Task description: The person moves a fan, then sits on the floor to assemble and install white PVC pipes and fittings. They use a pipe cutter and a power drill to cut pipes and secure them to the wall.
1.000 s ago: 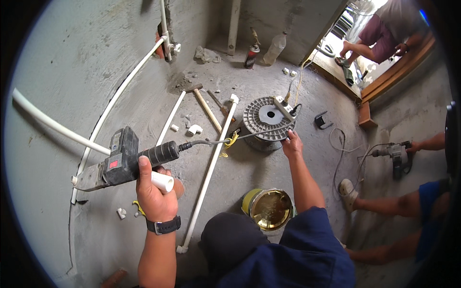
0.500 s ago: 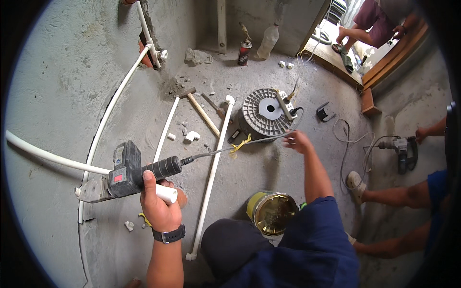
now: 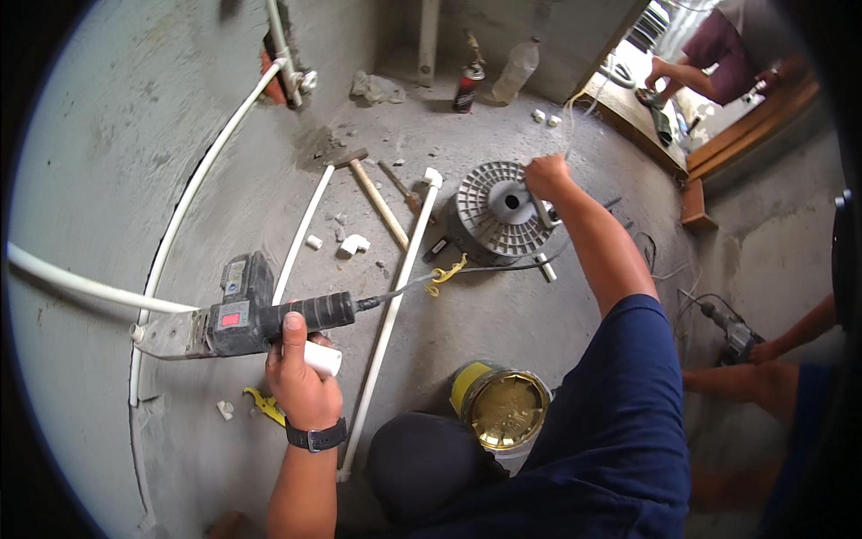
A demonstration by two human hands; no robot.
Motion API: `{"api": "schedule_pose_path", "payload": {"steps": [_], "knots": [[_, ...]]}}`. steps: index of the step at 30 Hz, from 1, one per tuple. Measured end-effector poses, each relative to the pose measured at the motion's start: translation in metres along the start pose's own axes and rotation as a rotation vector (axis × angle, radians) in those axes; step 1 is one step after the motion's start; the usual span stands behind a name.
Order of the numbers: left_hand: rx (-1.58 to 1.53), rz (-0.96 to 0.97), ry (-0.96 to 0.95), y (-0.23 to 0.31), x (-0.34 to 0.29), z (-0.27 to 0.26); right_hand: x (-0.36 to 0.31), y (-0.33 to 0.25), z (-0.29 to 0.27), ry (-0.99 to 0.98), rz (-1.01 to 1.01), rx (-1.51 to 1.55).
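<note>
My left hand is wrapped round the black handle of a pipe welding iron. Below the handle, a short white plastic pipe sticks out of the same grip. The iron's metal plate lies against the wall-side end of a long white pipe. A grey cord runs from the handle toward the round grey slotted drum. My right hand is closed at the drum's right rim, over where the power strip lay; my fingers and forearm hide what it grips.
A hammer, white pipe and elbow fitting lie on the floor. A yellow bucket stands by my knee. Spray can and bottle stand behind. At right, another person's hand is on a drill; someone else is by the doorway.
My right hand has moved up from beside the cord to the drum's rim and closed. The left hand still holds the iron. The other person's drill has moved lower.
</note>
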State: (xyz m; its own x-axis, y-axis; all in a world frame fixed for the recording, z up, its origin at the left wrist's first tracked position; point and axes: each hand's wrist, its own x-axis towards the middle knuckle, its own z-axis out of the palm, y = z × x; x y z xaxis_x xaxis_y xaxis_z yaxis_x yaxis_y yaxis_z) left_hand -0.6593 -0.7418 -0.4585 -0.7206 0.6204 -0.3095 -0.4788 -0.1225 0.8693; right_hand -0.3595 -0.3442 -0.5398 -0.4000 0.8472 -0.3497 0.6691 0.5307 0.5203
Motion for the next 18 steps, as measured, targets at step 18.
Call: {"api": "schedule_pose_path", "payload": {"steps": [18], "knots": [[-0.017,-0.021,0.017,-0.011,0.004,-0.012,0.026,0.091,0.006,-0.256,-0.055,-0.199]]}}
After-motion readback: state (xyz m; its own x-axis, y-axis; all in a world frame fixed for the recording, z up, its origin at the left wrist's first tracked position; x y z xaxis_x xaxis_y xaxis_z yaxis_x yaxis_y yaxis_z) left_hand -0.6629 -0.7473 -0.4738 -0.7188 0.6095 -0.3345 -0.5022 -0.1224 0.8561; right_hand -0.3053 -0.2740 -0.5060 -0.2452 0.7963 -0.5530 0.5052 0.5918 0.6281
